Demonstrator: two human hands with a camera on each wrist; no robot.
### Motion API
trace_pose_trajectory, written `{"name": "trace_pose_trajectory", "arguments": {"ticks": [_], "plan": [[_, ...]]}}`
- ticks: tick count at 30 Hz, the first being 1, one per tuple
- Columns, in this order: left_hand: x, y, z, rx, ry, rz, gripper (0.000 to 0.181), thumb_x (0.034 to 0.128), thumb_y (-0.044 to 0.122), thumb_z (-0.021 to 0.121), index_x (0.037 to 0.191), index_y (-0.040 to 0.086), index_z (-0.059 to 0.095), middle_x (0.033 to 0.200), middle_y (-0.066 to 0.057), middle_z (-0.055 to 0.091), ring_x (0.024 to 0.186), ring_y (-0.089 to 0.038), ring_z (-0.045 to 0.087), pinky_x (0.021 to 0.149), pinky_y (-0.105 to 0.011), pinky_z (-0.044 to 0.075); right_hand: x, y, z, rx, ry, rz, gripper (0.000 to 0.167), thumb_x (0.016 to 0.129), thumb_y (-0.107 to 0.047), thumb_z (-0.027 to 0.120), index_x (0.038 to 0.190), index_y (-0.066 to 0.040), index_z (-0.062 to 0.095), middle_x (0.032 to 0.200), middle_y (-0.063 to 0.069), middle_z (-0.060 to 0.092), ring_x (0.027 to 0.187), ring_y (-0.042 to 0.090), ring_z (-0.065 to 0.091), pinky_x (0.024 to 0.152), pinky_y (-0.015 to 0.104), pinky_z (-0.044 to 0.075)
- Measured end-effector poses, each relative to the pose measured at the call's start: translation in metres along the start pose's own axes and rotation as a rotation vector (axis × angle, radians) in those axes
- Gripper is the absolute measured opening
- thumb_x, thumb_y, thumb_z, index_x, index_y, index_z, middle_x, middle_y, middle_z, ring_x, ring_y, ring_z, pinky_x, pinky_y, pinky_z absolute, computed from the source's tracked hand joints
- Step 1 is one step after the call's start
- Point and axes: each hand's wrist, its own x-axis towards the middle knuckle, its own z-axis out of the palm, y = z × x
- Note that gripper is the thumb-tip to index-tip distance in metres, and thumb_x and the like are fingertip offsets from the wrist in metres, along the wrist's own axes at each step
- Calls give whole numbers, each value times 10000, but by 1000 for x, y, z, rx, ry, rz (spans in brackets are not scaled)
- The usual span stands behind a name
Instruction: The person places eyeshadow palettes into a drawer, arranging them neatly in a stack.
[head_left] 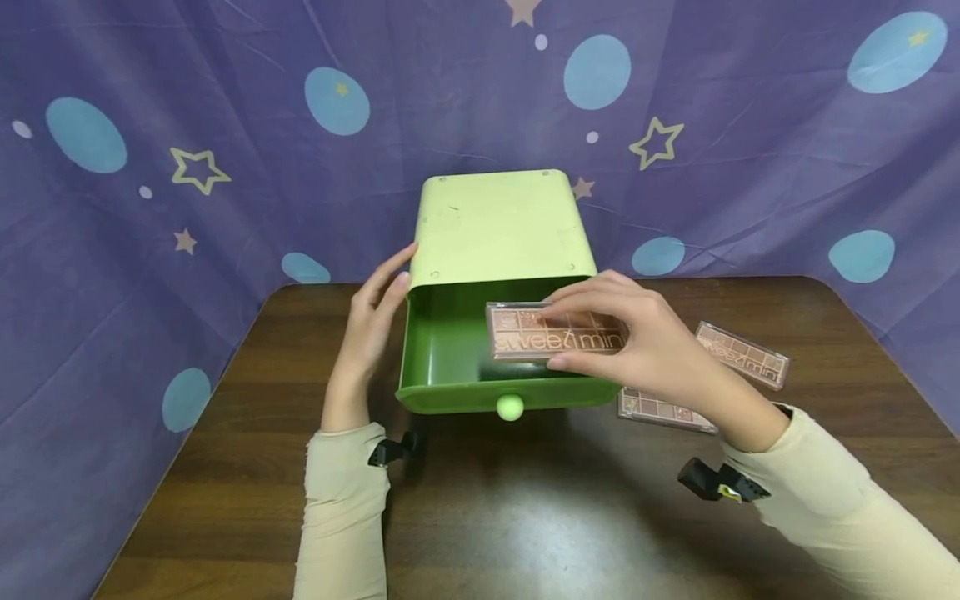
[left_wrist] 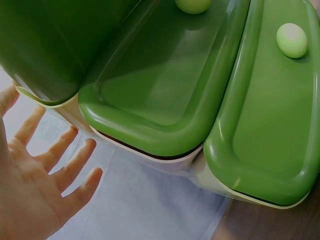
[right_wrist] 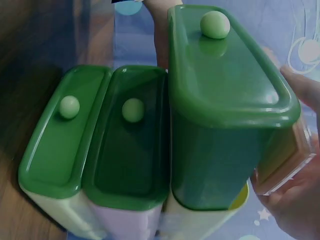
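Observation:
A drawer unit [head_left: 501, 225] with a pale green top stands at the table's middle, its green top drawer [head_left: 450, 396] pulled out. In the right wrist view two lower drawers [right_wrist: 127, 165] are closed below the extended one. My right hand [head_left: 645, 333] pinches a clear-lidded palette [head_left: 517, 343] between thumb and fingers, above the opening of the drawer. My left hand [head_left: 367, 325] rests its fingertips on the unit's left side; in the left wrist view its fingers [left_wrist: 65, 150] are spread beside the casing. The palette's far end is covered by my right hand.
Two more palettes lie on the table [head_left: 247, 467] to the right: one [head_left: 742, 354] farther back, the other [head_left: 663, 410] nearer, partly hidden beneath my right hand and wrist. A purple patterned cloth [head_left: 465, 92] hangs behind the table and unit.

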Motion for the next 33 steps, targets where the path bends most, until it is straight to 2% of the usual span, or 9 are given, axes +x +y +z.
{"name": "trace_pose_trajectory", "arguments": {"ticks": [6,9,12,17,26,33], "plan": [[0,0,0,5,4,-8,447,1024,280,506,1448,142,528,1492,4,476,1386,-145,376,1161,-425,258,13,-3,8,16,-122,97,405,781,-304,854,1164,-249,734,1173,-136,652,978,81,544,782,288,440],[0,1,0,6,7,-9,447,1023,279,509,1447,140,529,1491,2,478,1383,-147,381,1160,-425,259,19,-5,10,20,-188,118,377,801,-353,831,1154,-264,730,1141,-159,650,976,76,549,808,298,466],[0,1,1,2,10,-4,446,1022,275,511,1445,134,531,1489,-1,482,1379,-148,386,1160,-420,261,26,-5,11,-5,-259,122,377,811,-389,816,1157,-267,725,1130,-161,653,1042,71,561,881,321,474],[0,0,0,2,12,3,443,1022,267,508,1442,125,533,1487,-5,485,1378,-149,389,1161,-413,260,36,-2,13,-27,-364,139,390,820,-403,808,1170,-256,720,1115,-153,652,1044,68,566,890,328,468],[1,0,0,3,15,-8,439,1023,289,509,1438,149,542,1480,16,491,1371,-131,393,1155,-390,274,48,3,21,-88,-429,159,377,812,-402,816,1137,-228,735,1089,-137,664,1023,84,571,890,314,471],[0,0,0,4,11,-7,438,1026,285,505,1442,150,537,1483,20,488,1375,-137,390,1159,-400,268,52,7,27,-160,-460,152,393,789,-388,838,1128,-219,737,1030,-116,672,856,87,568,759,309,482]]}}
